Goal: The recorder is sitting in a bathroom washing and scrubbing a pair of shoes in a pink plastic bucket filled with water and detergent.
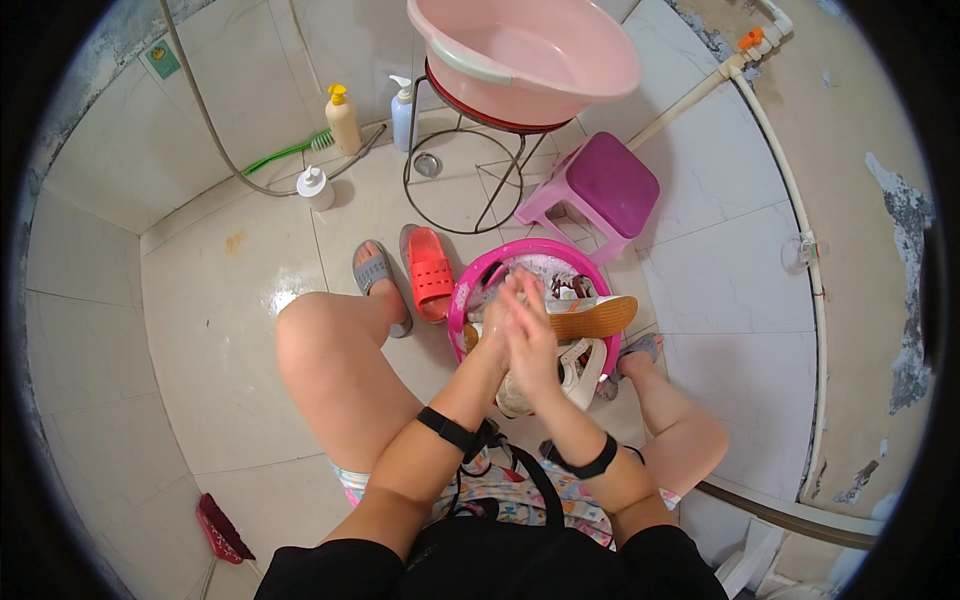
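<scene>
Over a bright pink basin [457, 312], my left hand [496, 325] and my right hand [530, 338] are pressed palm to palm, fingers stretched and slightly blurred. Nothing shows between them, though the right hand covers much of the left. White suds [545, 265] float inside the basin. A white shoe lies across it on its side, its brown sole [595, 318] facing up and reaching past the right rim. Nearer me is another white shoe [582, 378]. Dark red and white items [570, 287], partly covered, sit at the basin's far right.
A purple stool [612, 180] stands beyond the basin, beside a metal stand [475, 222] carrying a large pale pink tub [530, 60]. Pump bottles [343, 120], a green brush [290, 152] and a hose [215, 135] are near the far wall. A red slipper [432, 275] lies left of the basin.
</scene>
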`<state>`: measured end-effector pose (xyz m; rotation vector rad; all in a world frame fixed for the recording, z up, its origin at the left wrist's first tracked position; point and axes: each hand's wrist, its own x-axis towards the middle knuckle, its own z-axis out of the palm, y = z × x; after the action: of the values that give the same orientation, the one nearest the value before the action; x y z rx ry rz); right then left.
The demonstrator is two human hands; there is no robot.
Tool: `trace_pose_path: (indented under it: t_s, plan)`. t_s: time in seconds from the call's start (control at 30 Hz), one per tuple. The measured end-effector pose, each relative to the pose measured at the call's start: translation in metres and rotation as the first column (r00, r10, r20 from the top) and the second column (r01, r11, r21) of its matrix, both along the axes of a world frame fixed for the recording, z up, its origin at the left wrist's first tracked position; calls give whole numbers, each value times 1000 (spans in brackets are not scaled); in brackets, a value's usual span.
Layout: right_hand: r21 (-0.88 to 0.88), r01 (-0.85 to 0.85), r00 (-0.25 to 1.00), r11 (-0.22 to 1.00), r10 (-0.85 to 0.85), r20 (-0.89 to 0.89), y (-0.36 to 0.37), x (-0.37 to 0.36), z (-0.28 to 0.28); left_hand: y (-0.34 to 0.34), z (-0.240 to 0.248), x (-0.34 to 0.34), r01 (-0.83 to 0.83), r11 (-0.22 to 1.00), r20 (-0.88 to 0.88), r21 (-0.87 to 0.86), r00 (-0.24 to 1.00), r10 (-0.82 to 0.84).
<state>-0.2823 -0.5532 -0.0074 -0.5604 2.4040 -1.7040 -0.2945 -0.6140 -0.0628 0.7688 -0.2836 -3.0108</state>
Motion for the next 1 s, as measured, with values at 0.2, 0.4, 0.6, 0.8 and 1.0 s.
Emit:
trace_pose_path:
  t_s: [0.2, 0.4, 0.6, 0.8, 1.0]
  plan:
    - [38, 14, 940, 999, -26, 340, 3, -64, -4, 9, 36, 1, 100, 993, 5, 64, 995, -100]
    - [-16, 10, 993, 1000, -12, -114, 3, -21, 2, -5, 53, 9, 72, 993, 112, 90, 990, -82]
    - [82, 135, 991, 987, -135, -12, 9, -32, 5, 11, 34, 6, 120, 987, 150, 105, 979, -135]
    - [79, 145, 969, 986, -158, 193, 14, -53, -8, 22, 25, 4, 145, 984, 111, 107, 981, -157]
    - [-23, 94, 923, 995, -79, 376, 10, -70, -26, 16, 15, 0, 113, 990, 196, 83, 972, -127]
